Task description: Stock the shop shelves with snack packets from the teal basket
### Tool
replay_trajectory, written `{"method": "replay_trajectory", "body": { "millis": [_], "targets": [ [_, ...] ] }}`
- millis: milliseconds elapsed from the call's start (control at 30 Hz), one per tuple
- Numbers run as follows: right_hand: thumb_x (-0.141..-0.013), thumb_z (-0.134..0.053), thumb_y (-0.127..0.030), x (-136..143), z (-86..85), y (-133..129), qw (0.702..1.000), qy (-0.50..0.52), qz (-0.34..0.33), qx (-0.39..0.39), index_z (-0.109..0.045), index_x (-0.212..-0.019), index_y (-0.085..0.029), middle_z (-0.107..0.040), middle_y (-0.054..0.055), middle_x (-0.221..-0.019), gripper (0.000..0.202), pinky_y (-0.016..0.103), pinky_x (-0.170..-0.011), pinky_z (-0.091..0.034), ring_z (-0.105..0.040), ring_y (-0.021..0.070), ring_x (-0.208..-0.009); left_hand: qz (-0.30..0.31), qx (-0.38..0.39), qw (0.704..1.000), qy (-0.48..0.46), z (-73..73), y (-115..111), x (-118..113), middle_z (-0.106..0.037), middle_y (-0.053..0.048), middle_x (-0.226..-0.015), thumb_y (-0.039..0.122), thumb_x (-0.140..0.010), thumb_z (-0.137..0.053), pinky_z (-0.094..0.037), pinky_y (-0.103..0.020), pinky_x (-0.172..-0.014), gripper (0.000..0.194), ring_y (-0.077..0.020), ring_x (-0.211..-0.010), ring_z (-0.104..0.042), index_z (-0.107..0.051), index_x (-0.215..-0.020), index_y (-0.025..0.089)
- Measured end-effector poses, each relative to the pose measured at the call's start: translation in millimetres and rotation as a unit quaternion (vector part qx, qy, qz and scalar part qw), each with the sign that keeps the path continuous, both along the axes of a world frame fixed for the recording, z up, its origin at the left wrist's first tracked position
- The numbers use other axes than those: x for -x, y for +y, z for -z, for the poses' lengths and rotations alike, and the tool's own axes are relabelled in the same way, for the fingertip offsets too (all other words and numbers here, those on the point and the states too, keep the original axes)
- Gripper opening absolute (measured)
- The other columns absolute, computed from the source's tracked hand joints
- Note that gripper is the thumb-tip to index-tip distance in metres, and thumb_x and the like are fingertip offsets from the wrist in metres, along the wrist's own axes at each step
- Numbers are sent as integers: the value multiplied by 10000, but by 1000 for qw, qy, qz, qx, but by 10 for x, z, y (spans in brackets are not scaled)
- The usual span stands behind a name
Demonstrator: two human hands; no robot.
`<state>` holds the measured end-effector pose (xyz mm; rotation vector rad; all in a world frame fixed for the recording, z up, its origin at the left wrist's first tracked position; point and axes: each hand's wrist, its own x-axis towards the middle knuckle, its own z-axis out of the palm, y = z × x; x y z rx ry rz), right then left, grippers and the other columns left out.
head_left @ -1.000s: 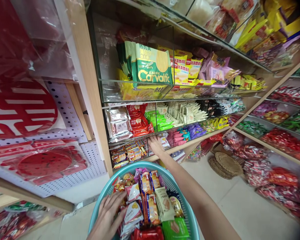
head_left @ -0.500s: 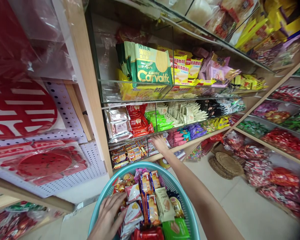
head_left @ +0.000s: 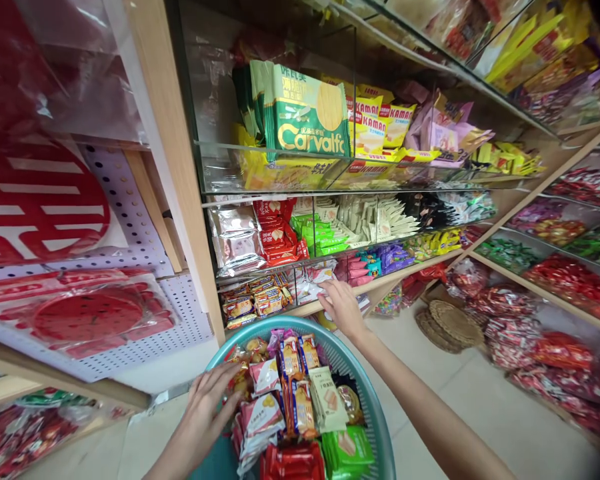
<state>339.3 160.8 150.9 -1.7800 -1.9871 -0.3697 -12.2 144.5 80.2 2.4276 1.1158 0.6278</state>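
Note:
My left hand (head_left: 205, 407) lies over the left side of the teal plastic basket (head_left: 383, 427), fingers stretched out beside pink-and-white snack packets (head_left: 261, 417). It grips none of them. My right hand (head_left: 343, 308) is above the basket's far rim, in front of the lowest shelf compartment with white-and-pink packets (head_left: 310, 280). Its fingers are extended and apart, and I see nothing in them. The basket also holds orange-and-blue wrapped snacks (head_left: 303, 407), a cream packet (head_left: 327, 399), green packets (head_left: 347, 450) and red packets (head_left: 293, 461).
Shelves with clear dividers carry green cracker packs (head_left: 307, 110), yellow packs (head_left: 370, 123) and small orange wrapped snacks (head_left: 257, 297). A wooden post (head_left: 170, 147) stands at the left. Woven mats (head_left: 453, 323) and bagged red sweets (head_left: 565, 350) are on the right.
My right hand has drawn back out of the lowest compartment, towards me and to the right, its fingers now showing. My left hand has shifted slightly left and up over the basket.

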Motion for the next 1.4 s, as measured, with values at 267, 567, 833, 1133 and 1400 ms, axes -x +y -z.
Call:
{"method": "replay_trajectory", "body": {
  "millis": [267,567,833,1133,1400],
  "targets": [
    [-765,-727,-281,818,103,-114,887,182,-212,369,-603,-852,-187,-558,-41,-757,179,206,-589,-347,-505,125,-698,-41,155,977,-140,-39,88,-233,-606,-108,-1309,434,-848,-539,-441,-477,-1033,470,-262,-1207,-557,-551,-1263,214],
    [-741,-740,-259,1038,321,86,818,177,-285,467,-651,-881,-170,-593,-65,-750,188,172,-579,-382,-536,94,-683,-27,412,865,-287,34,51,-484,-698,-7,-726,475,-687,-716,-547,-291,-649,358,-188,-716,-661,-656,-858,167],
    [-682,-766,-440,1043,323,-121,885,103,-239,387,-380,-1395,-222,-492,146,-1352,839,467,-1009,-357,-426,344,-1265,-86,444,849,-272,110,74,-608,-579,48,-577,540,-637,-719,-418,-204,-415,397,-111,-516,-521,-566,-679,175],
    [-721,-756,-431,1158,434,-308,921,6,-214,326,-379,-1382,-205,-558,137,-1262,793,521,-999,-340,-499,321,-1151,-95,420,870,-239,209,77,-625,-503,62,-508,614,-601,-696,-410,-214,-392,463,-114,-473,-481,-510,-601,190],
    [-755,-718,-477,1148,523,-337,925,6,-219,312,-411,-1362,-210,-587,124,-1225,731,527,-1013,-320,-509,303,-1141,-116,311,920,-209,53,60,-465,-668,-7,-625,575,-748,-575,-493,-264,-515,413,-177,-562,-617,-662,-855,186]
  ]
}}
